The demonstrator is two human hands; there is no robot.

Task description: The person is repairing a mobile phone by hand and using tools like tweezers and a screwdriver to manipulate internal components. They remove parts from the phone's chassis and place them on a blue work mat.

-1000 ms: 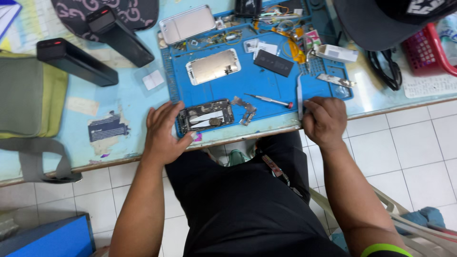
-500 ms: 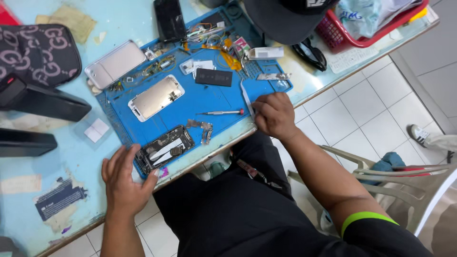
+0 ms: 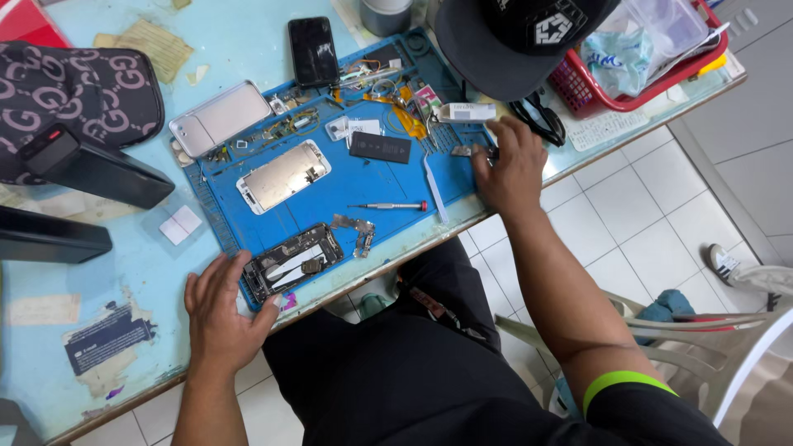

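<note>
Left hand (image 3: 221,318) lies flat on the table (image 3: 99,272) at the near edge, fingers spread, thumb tip touching the left end of the opened phone (image 3: 291,263) — holding nothing. The phone sits insides-up on the near-left corner of the blue mat (image 3: 388,177), just beside the table edge.

Right hand (image 3: 510,165) is at the mat's right edge, palm down, fingers curled over small metal parts (image 3: 469,151); can't tell whether it pinches one or only touches them. A white strip tool (image 3: 434,188) lies just left of that hand, near a small white box (image 3: 467,111).

Mid-mat: a screwdriver (image 3: 388,206) w/ red tip, a black battery (image 3: 379,148), a screen assy (image 3: 282,175) face down, and two small metal brackets (image 3: 355,231) just right of the opened phone. A silver back shell (image 3: 220,119) overlaps the mat's far-left corner; a black phone (image 3: 313,50) lies at the far edge.

Off the mat — a patterned pouch (image 3: 74,99) and two black bars (image 3: 58,198) to the left, a black cap (image 3: 512,41) and a red basket (image 3: 652,74) to the far right.
</note>
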